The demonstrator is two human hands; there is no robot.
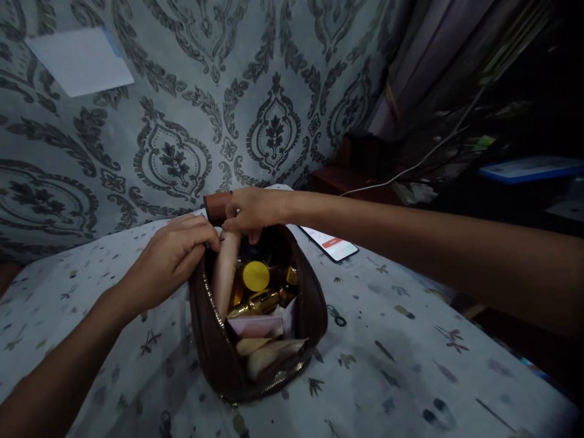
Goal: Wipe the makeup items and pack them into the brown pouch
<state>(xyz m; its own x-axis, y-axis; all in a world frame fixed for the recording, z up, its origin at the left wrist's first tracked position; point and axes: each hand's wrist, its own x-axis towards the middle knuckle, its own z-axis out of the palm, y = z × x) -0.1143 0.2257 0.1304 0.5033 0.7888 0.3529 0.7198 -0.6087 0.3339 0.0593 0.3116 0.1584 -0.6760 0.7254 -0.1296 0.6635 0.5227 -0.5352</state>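
Note:
A dark brown zip bag (314,304) stands unzipped on the patterned sheet. Inside it are a pale pink tube (225,274) along the left wall, a round yellow lid (256,276), a gold bottle (258,302), a pink packet (255,326) and cream-coloured items (269,356). My left hand (182,249) is closed on the bag's left rim, near the tube's top. My right hand (250,210) reaches over the far end of the bag, fingers bent at the tube's upper end; whether it grips the tube is unclear. Beside it is a brown leather piece (216,205).
A phone (333,243) with a lit screen lies right of the bag. Behind stands a patterned wall (274,121) with a white sheet of paper (84,61). A white cable (410,170) and a blue-edged object (531,169) are at the right.

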